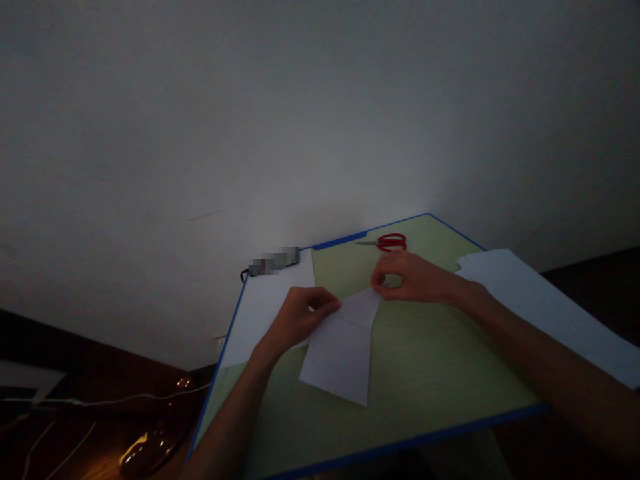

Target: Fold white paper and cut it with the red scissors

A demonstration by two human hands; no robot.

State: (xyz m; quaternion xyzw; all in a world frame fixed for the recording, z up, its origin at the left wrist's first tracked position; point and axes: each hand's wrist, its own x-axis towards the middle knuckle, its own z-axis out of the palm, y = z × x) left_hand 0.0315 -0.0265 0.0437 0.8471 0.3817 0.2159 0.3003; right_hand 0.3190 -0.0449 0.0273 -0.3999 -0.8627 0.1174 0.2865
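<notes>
A creased piece of white paper point(339, 360) is held between my two hands over the middle of the table. My left hand point(306, 312) pinches its upper left edge between thumb and fingers. At the upper right corner my right hand point(403, 277) is closed in a pinch on the same paper. A fold line crosses the paper just below my fingers, and its lower part flares toward me. Just beyond my right hand lie scissors point(391, 242) with red handles, their blades pointing left.
The pale green table point(425, 373) has a blue edge and stands against a grey wall point(320, 120). White sheets point(540, 300) lie at the right. Another white sheet point(260, 320) lies at the left, under a blurred-out dark object point(274, 261). White cables point(115, 399) run at the lower left.
</notes>
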